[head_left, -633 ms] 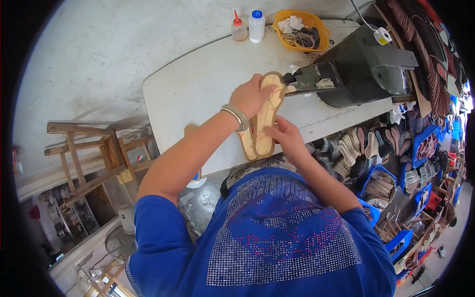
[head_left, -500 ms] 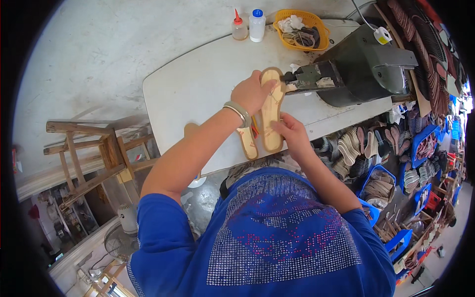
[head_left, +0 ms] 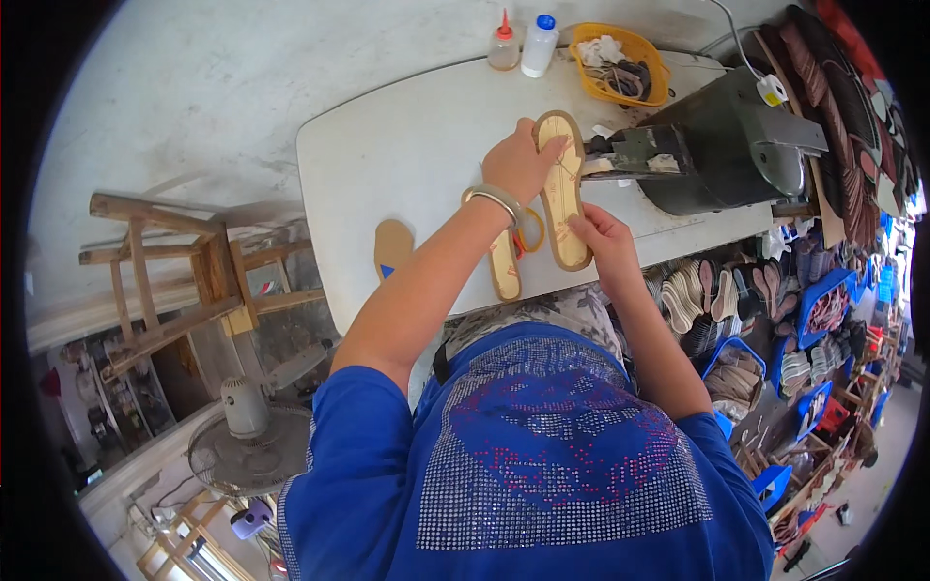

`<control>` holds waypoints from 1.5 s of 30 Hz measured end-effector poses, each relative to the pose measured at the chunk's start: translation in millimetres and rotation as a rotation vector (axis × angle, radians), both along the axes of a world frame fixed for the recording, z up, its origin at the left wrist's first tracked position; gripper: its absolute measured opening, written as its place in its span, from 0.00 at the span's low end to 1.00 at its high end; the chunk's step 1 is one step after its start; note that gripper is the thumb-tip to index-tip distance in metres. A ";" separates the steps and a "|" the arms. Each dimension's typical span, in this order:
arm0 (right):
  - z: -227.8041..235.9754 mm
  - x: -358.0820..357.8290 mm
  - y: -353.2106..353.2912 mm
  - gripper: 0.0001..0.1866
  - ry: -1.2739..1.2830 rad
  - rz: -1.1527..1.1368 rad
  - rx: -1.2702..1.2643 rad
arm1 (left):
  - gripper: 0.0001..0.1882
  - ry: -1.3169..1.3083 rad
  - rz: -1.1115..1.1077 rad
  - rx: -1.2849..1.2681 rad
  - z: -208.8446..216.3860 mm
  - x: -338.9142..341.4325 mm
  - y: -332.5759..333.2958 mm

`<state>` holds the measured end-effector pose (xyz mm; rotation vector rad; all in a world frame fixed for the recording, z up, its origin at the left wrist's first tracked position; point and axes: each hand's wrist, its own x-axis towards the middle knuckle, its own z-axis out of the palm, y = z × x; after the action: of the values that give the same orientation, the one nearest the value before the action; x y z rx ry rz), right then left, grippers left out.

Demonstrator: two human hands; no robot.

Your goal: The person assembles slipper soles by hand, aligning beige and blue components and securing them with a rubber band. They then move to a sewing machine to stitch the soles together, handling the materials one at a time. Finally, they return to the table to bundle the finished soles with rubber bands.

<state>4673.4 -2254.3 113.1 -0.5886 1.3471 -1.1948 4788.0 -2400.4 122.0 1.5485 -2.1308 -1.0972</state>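
Note:
A pale yellow shoe sole with a brown rim is held upright in the picture between my two hands. My left hand grips its far end, thumb across the top face. Lower down, my right hand pinches its right edge near the near end. Beside the tip of a dark green machine's arm, the sole's far half seems close to it; whether they touch I cannot tell. A second yellow sole lies on the table under my left wrist, next to orange-handled scissors. My left forearm partly covers a brown sole.
The machine's body fills the table's right end. At the back stand a red-tipped bottle, a blue-capped white bottle and a yellow basket of scraps. Right of the table are many shoe parts and blue crates; left, a wooden stool frame.
The view has shifted, so the table sits farther right. Both hands have carried the sole slightly away from me. More of the brown sole by my left forearm shows now.

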 end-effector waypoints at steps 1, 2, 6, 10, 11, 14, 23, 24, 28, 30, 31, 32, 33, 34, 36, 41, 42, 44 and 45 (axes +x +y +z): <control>-6.7 1.6 0.3 0.16 0.006 0.073 -0.009 | 0.29 0.036 -0.002 0.009 -3.4 7.1 0.6; -14.3 4.3 0.9 0.16 0.011 0.146 -0.019 | 0.29 0.115 0.052 0.033 -7.9 20.7 2.5; -51.6 29.8 10.6 0.15 0.125 0.333 0.074 | 0.29 0.370 0.390 0.109 -81.6 135.3 11.9; -103.7 48.3 21.5 0.17 0.413 0.475 0.115 | 0.32 -0.128 0.587 -0.032 -114.2 233.9 77.8; -109.3 50.8 21.9 0.17 0.399 0.476 0.126 | 0.33 -0.230 0.583 -0.068 -119.1 240.6 97.0; -120.8 53.3 20.9 0.17 0.453 0.503 0.164 | 0.38 -0.460 0.505 -0.044 -120.4 242.9 131.6; -74.6 62.9 -0.1 0.14 0.934 0.468 -0.180 | 0.36 -0.292 0.481 -0.158 -168.4 263.5 133.2; -75.8 63.8 -3.5 0.14 0.926 0.496 -0.195 | 0.37 -0.195 0.535 -0.018 -165.1 260.9 128.8; -75.2 76.2 -4.0 0.12 0.885 0.541 -0.222 | 0.41 -0.138 0.699 0.131 -140.1 242.4 123.0; -73.1 82.2 0.9 0.11 0.840 0.530 -0.221 | 0.43 -0.275 0.661 0.045 -135.4 228.3 130.6; -72.0 82.6 2.9 0.11 0.818 0.523 -0.219 | 0.44 -0.346 0.589 0.026 -132.8 222.5 137.6; -72.4 81.5 3.2 0.11 0.813 0.520 -0.221 | 0.45 -0.417 0.516 0.006 -130.5 219.0 140.1; -73.7 80.6 5.0 0.11 0.807 0.519 -0.223 | 0.43 -0.386 0.531 -0.002 -134.2 218.8 140.7; -74.9 79.4 6.7 0.11 0.801 0.518 -0.224 | 0.41 -0.355 0.546 -0.011 -139.5 219.1 141.1; -76.0 76.6 9.8 0.11 0.812 0.532 -0.204 | 0.34 -0.216 0.534 0.102 -144.8 223.3 137.1; -67.0 59.8 11.1 0.16 0.157 0.486 0.134 | 0.12 -0.088 0.197 -0.173 -114.3 207.8 124.7; -48.4 54.3 11.5 0.17 -0.098 0.432 0.187 | 0.12 -0.083 0.080 -0.327 -94.6 197.9 121.7; -13.7 44.3 14.8 0.20 -0.418 0.379 0.182 | 0.12 -0.057 -0.152 -0.634 -53.1 175.6 112.4; 1.9 41.9 19.5 0.21 -0.485 0.386 0.125 | 0.13 -0.045 -0.189 -0.731 -42.2 166.5 108.3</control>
<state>4715.4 -2234.8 115.0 -0.4097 0.8408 -0.8573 4954.5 -2292.1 79.8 1.0438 -2.3543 -0.2465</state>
